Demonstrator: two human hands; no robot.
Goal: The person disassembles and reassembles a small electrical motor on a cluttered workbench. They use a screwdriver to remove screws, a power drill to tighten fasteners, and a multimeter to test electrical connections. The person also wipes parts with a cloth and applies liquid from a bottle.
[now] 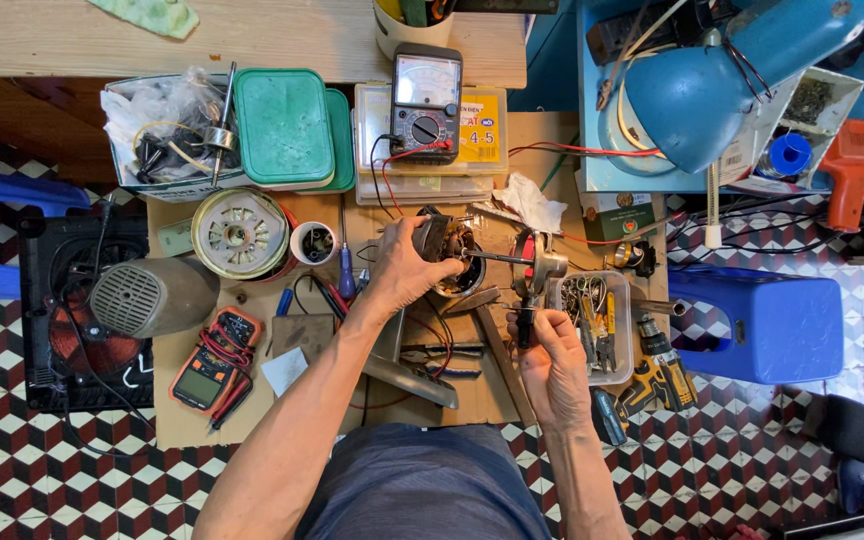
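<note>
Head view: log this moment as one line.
left hand: grips motor | right hand: holds puller tool against motor shaft | analog meter: behind, leads attached | surface: cardboard-covered bench

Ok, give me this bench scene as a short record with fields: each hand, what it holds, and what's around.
left hand: grips a small electric motor with copper windings
right hand: holds a dark-handled tool whose metal head meets the motor shaft
behind motor: analog multimeter with red lead
left of hands: orange digital multimeter
right of hands: clear tray of tools
surface: cardboard sheet
</note>
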